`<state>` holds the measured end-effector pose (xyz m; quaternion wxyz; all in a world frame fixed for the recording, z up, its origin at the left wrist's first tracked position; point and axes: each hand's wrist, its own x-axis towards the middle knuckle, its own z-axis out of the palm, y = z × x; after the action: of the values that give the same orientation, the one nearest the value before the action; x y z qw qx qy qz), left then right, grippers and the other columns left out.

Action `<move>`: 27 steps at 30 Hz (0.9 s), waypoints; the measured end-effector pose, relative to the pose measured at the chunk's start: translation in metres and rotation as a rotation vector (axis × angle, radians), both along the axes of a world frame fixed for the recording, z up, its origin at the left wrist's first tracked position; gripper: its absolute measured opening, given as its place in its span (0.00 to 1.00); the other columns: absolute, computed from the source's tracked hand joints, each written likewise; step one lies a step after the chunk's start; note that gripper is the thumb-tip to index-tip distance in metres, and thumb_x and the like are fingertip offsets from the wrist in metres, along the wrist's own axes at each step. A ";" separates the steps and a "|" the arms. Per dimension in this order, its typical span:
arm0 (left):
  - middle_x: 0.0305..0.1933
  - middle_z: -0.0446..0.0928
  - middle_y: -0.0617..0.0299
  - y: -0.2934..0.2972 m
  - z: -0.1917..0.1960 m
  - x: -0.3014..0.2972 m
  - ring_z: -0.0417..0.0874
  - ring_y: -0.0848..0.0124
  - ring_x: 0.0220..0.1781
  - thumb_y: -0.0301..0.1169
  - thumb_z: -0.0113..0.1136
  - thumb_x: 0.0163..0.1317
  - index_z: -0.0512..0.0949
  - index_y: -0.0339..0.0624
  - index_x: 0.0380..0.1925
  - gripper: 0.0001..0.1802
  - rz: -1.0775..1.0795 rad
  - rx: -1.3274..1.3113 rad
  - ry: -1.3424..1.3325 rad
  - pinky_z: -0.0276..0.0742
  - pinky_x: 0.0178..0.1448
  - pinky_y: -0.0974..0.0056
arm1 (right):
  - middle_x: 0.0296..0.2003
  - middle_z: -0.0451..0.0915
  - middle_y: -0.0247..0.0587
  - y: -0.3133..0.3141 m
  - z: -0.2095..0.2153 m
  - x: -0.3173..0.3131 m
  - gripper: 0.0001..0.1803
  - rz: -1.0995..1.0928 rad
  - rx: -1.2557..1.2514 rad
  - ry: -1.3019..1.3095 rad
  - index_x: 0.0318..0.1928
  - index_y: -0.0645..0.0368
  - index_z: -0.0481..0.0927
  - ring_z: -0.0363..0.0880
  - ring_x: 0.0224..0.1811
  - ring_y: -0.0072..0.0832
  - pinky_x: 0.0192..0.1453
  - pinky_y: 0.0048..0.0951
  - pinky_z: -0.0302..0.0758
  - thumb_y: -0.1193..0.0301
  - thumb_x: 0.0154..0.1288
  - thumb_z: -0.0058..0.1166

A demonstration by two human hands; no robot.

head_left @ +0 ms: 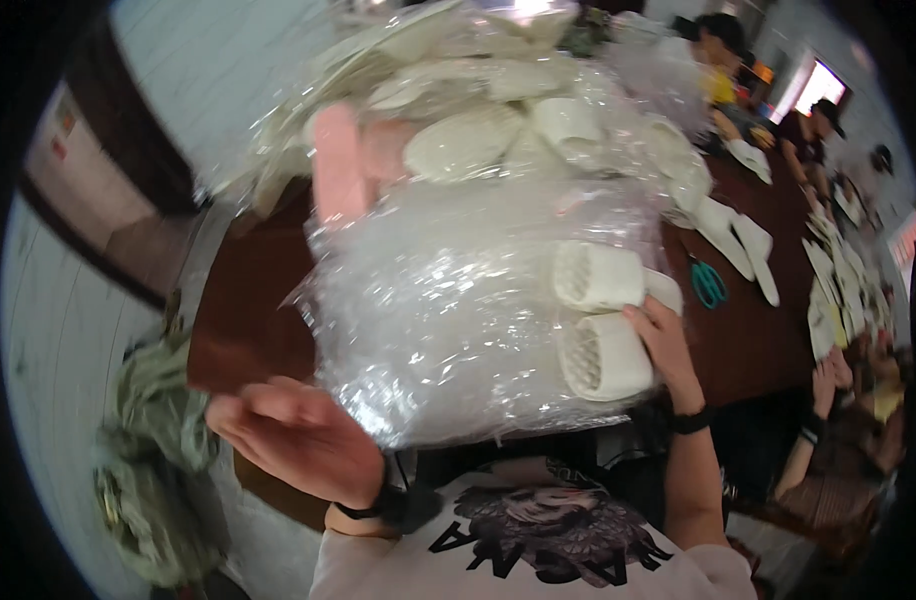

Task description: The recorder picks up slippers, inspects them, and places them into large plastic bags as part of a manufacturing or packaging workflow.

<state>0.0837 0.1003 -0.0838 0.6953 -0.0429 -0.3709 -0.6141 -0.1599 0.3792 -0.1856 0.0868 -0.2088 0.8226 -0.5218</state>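
Bag: a clear plastic bag [448, 330] of white slippers is held above the brown table [748, 340].
Left hand [298, 435]: pressed flat, fingers spread, under the bag.
Right hand [663, 345]: fingers curled on a rolled slipper pair [603, 320] through the plastic.

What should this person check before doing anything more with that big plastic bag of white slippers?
1. Left hand under the clear plastic bag: ok, palm at its lower left edge.
2. Right hand on the bag: ok, fingers against the white slippers.
3. Bag closed: cannot tell.
4. Bag resting on the brown table: cannot tell, blurred.
5. Teal scissors apart from the bag: ok, they lie to its right.
6. Co-workers' hands apart from the bag: ok.
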 end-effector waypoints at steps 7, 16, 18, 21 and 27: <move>0.41 0.79 0.53 -0.126 -0.125 0.148 0.81 0.66 0.42 0.35 0.48 0.75 0.71 0.34 0.51 0.14 0.596 0.410 -0.368 0.77 0.49 0.64 | 0.36 0.79 0.32 0.021 0.007 0.002 0.18 -0.096 0.092 0.039 0.50 0.68 0.79 0.72 0.37 0.18 0.42 0.22 0.70 0.64 0.71 0.53; 0.41 0.81 0.44 -0.124 -0.438 0.298 0.86 0.54 0.39 0.33 0.46 0.74 0.71 0.33 0.43 0.11 0.673 1.127 -0.640 0.86 0.40 0.58 | 0.35 0.77 0.32 0.023 0.013 -0.023 0.18 0.063 0.164 0.011 0.47 0.69 0.77 0.68 0.35 0.18 0.41 0.21 0.67 0.63 0.75 0.49; 0.42 0.81 0.44 -0.125 -0.450 0.293 0.87 0.53 0.41 0.32 0.46 0.74 0.70 0.33 0.44 0.12 0.628 1.144 -0.637 0.87 0.40 0.57 | 0.37 0.78 0.32 0.015 0.017 -0.017 0.18 0.065 0.166 -0.027 0.49 0.69 0.77 0.70 0.36 0.18 0.42 0.21 0.68 0.63 0.75 0.49; 0.42 0.80 0.45 -0.128 -0.454 0.296 0.86 0.55 0.37 0.30 0.50 0.72 0.66 0.34 0.58 0.18 0.487 1.187 -0.585 0.86 0.36 0.58 | 0.43 0.80 0.35 -0.006 0.033 0.006 0.20 0.042 -0.019 -0.123 0.57 0.68 0.74 0.75 0.41 0.19 0.46 0.21 0.71 0.65 0.74 0.50; 0.32 0.72 0.65 -0.128 -0.386 0.252 0.70 0.74 0.24 0.25 0.54 0.63 0.58 0.39 0.68 0.33 0.729 0.909 -0.927 0.69 0.26 0.70 | 0.54 0.78 0.40 -0.001 0.059 0.037 0.25 -0.056 -0.328 -0.265 0.64 0.65 0.69 0.77 0.54 0.25 0.59 0.27 0.73 0.69 0.69 0.55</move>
<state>0.3356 -0.0281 -0.4695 0.5764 0.6384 -0.3262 -0.3923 -0.1231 0.3777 -0.1264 0.1447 -0.1269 0.7133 -0.6740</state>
